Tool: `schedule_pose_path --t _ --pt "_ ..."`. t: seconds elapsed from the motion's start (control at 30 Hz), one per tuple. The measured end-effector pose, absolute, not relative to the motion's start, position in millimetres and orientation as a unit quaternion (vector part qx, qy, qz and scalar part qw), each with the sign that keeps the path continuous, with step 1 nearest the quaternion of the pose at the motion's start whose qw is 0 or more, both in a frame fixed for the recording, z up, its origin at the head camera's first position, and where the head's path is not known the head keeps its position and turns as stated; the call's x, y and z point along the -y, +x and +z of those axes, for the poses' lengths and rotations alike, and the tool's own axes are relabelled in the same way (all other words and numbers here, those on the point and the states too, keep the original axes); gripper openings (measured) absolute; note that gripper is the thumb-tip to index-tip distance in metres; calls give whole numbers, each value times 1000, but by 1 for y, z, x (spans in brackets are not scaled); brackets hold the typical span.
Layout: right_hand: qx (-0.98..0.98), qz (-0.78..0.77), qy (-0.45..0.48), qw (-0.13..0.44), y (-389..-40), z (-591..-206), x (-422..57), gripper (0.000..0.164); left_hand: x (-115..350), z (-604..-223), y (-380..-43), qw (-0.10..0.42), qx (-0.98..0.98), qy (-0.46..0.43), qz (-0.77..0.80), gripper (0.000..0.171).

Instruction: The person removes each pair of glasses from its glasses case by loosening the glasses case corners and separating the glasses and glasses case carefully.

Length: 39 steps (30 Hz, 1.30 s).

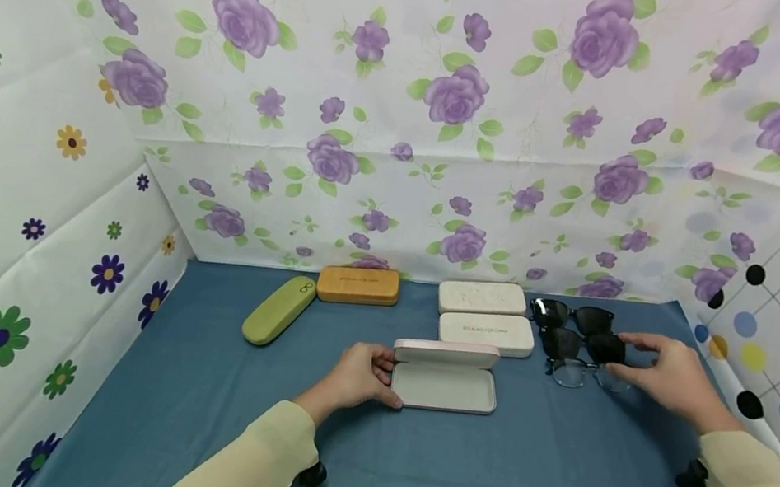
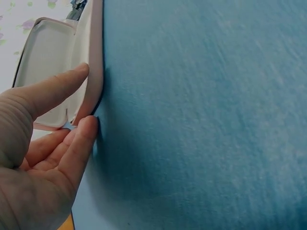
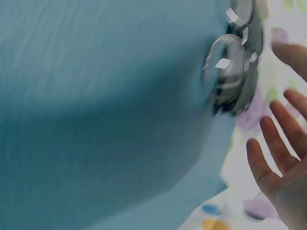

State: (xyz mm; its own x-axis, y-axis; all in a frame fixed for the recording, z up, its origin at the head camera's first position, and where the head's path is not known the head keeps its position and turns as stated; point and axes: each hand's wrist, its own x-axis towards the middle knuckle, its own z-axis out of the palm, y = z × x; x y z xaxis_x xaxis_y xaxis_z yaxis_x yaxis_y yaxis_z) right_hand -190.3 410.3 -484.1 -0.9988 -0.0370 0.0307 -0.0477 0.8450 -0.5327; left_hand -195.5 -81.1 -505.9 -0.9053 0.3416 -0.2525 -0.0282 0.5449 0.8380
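1. Left hand (image 1: 357, 380): grip clamped on the left end of a pale pink case (image 1: 444, 389), thumb at the inner edge and fingers outside.
2. Pale pink case: rests on the blue-covered counter (image 1: 416, 480), near the middle; lid raised along the far side, pale lining exposed.
3. Right hand (image 1: 677, 382): grip apart, fingers spread, at the right ends of the eyewear; the right wrist view shows a gap between fingers and eyewear.
4. Eyewear: three pairs, one behind another, right of the case. Clear glasses (image 1: 569, 374) lie nearest the person, front sunglasses (image 1: 560, 343) behind them, rear sunglasses (image 1: 592, 319) farthest back.
5. Two white cases, front one (image 1: 489, 339) and rear one (image 1: 482, 298), lie shut just left of the sunglasses.
6. Orange case (image 1: 357, 285): shut, near the back edge.
7. Green case (image 1: 279, 311): shut, set at a slant, just left of the orange case.
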Motion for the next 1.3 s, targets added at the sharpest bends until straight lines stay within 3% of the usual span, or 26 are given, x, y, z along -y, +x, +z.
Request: schedule_pose_path --t 0.27,0.47,0.6,0.7,0.9,1.07,1.3 --pt "952 290 -23 94 -188 -450 -355 65 81 -497 -196 188 -857 63 475 70" --pt "951 291 -21 97 -183 -435 -308 63 83 -485 -201 163 -856 29 490 81" --pt "948 314 -14 45 -182 -436 -282 73 82 -480 -203 135 -863 19 486 83" --pt "937 349 -21 -26 -183 -440 -266 79 80 -477 -205 126 -864 10 488 83" --pt "870 458 -57 -174 -188 -447 -244 85 76 -476 -203 144 -856 13 496 64" --pt "847 481 -73 -215 -189 -458 -234 88 74 -479 -199 159 -845 16 510 50" --pt "829 502 -83 -231 -189 -470 -229 93 72 -484 -200 171 -834 11 525 55"
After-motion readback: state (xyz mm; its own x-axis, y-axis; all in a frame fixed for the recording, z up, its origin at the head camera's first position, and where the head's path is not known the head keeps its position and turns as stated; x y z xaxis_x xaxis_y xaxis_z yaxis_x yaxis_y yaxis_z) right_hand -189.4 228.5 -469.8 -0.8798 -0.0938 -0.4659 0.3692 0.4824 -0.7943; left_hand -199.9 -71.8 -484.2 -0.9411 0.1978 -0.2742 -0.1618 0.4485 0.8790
